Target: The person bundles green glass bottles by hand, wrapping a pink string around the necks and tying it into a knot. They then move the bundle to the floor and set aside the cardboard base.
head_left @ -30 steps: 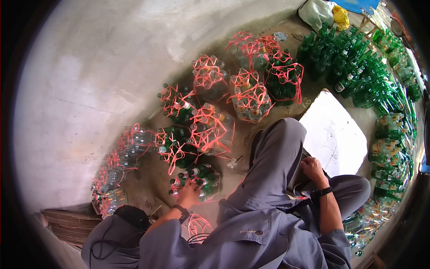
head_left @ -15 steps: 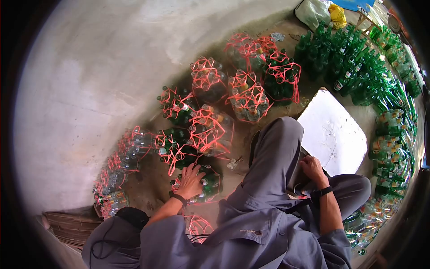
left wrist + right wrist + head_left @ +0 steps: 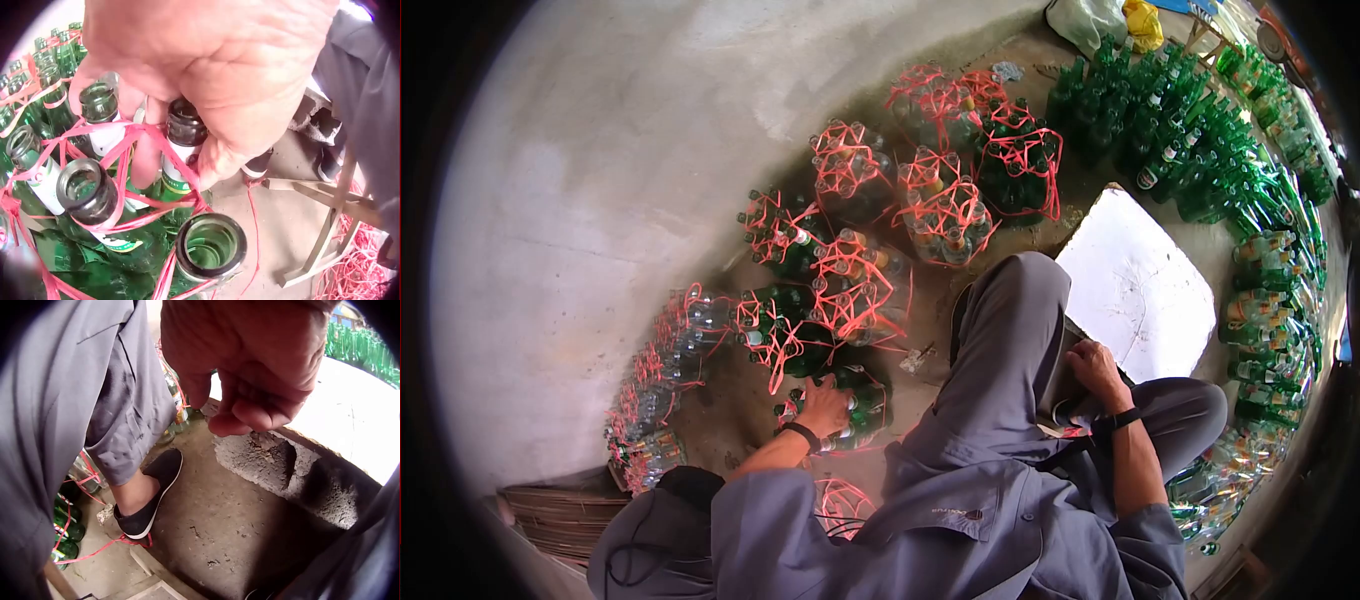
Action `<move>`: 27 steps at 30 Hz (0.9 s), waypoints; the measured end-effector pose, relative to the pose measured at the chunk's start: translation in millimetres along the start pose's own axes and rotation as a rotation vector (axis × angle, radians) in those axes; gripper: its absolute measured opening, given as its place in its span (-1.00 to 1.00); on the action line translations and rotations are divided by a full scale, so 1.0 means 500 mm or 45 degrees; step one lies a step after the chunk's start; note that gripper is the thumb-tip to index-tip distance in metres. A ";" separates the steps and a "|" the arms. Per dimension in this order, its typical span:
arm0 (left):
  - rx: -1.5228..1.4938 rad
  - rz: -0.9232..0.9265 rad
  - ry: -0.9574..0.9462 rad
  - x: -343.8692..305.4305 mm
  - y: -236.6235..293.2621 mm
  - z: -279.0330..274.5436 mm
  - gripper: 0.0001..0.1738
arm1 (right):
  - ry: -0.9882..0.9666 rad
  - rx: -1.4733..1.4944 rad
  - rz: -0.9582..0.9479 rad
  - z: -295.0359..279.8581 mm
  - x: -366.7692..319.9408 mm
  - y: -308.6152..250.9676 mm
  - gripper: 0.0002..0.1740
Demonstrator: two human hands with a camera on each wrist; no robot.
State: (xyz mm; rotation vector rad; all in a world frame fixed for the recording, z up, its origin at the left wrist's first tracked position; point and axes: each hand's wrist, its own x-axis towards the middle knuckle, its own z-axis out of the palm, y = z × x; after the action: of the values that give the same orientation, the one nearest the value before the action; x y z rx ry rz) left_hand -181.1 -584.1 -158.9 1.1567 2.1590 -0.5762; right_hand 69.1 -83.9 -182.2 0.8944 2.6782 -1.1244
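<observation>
My left hand (image 3: 825,410) is on top of a bundle of green glass bottles (image 3: 868,405) tied with pink plastic strapping (image 3: 11,203). In the left wrist view, its thumb and fingers close around the neck of one green bottle (image 3: 181,169) with a white label, the other fingers reaching between neighbouring necks. The bottles' mouths are uncapped. Loosely curled and holding nothing, my right hand (image 3: 1097,370) hangs beside the white board (image 3: 1140,290), over the board's rough grey block (image 3: 269,465) in the right wrist view.
Other strapped bundles of clear bottles (image 3: 945,215) and green bottles (image 3: 775,320) stand ahead and leftward. Loose green bottles (image 3: 1190,150) line the right side. A wooden frame (image 3: 331,212) and a pile of pink strapping (image 3: 356,275) lie close to my legs.
My left hand has moved slightly forward over the bottle tops; its fingers, spread half a second ago, now curl down among the necks. The right hand keeps its place.
</observation>
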 end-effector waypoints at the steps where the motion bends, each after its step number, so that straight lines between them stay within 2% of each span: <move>1: -0.002 0.001 -0.006 0.000 -0.004 0.003 -0.45 | -0.007 -0.015 -0.008 0.003 -0.001 0.000 -0.69; 6: -0.300 -0.163 0.076 0.000 -0.036 -0.009 -0.58 | -0.031 0.000 -0.013 0.005 0.004 0.004 -0.70; 9: -0.370 -0.223 0.179 0.003 -0.054 -0.008 -0.63 | -0.048 0.000 -0.014 0.006 0.004 0.004 -0.70; 10: -0.388 -0.238 0.146 0.006 -0.057 -0.008 -0.64 | -0.055 -0.001 -0.012 0.005 0.004 0.002 -0.70; 17: -0.348 -0.290 0.299 -0.009 -0.018 0.005 -0.69 | -0.075 0.061 0.030 0.008 0.012 -0.008 -0.70; 20: -0.105 -0.157 0.321 -0.016 0.030 0.015 -0.70 | -0.104 -0.004 0.047 0.008 0.016 -0.004 -0.69; 27: -0.139 -0.163 0.387 -0.004 0.017 0.037 -0.69 | -0.115 0.027 0.067 -0.008 0.007 -0.017 -0.68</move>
State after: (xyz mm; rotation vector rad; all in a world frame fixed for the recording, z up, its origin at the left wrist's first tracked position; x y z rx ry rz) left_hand -167.2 -592.2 -171.3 1.1106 2.5033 -0.3476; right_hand 62.2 -84.2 -175.3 0.8898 2.5607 -1.1547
